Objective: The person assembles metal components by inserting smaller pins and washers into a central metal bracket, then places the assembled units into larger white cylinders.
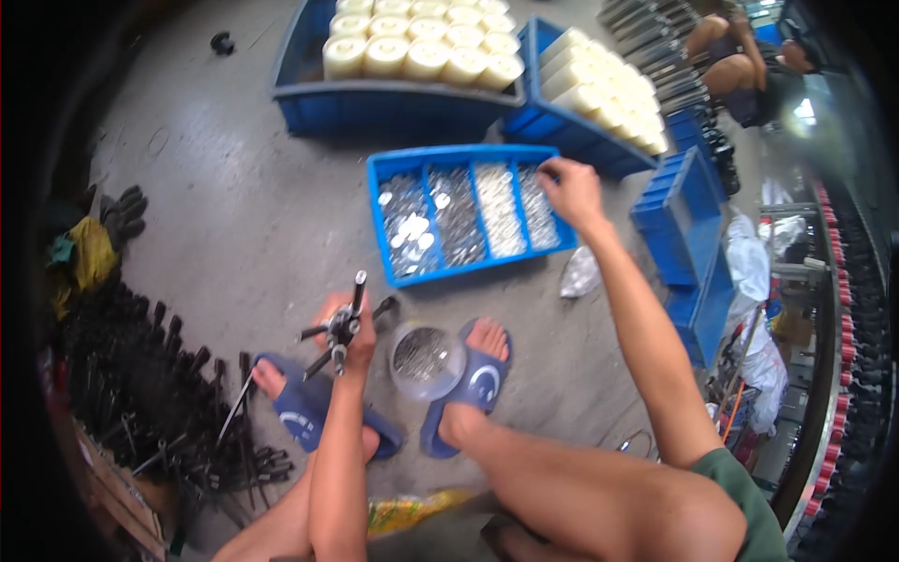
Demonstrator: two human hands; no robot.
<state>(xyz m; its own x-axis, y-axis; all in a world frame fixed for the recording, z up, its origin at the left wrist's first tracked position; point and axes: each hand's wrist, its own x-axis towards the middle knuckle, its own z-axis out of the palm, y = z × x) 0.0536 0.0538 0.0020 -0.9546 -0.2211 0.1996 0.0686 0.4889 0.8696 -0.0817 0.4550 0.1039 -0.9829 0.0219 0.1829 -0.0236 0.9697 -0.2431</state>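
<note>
My left hand (358, 339) is closed around a bundle of dark metal rods (340, 323), whose ends fan out in several directions. One rod with a bright end points up. Ahead on the floor is a blue divided bin (468, 272) with several compartments. Silver discs (410, 229) lie in its left compartment, and small pale parts (499, 208) fill another. My right hand (571, 192) is at the far right corner, over the rightmost compartment of small metal parts (537, 211). Its fingers are pinched together; what they hold, if anything, is hidden.
Between my sandaled feet stands a round translucent tub (401, 382) of small metal parts. Blue crates (393, 110) with cream rollers (426, 58) stand beyond the bin. Black rods (140, 375) are piled at left. Stacked blue crates (676, 215) stand right; another person (730, 66) is at far right.
</note>
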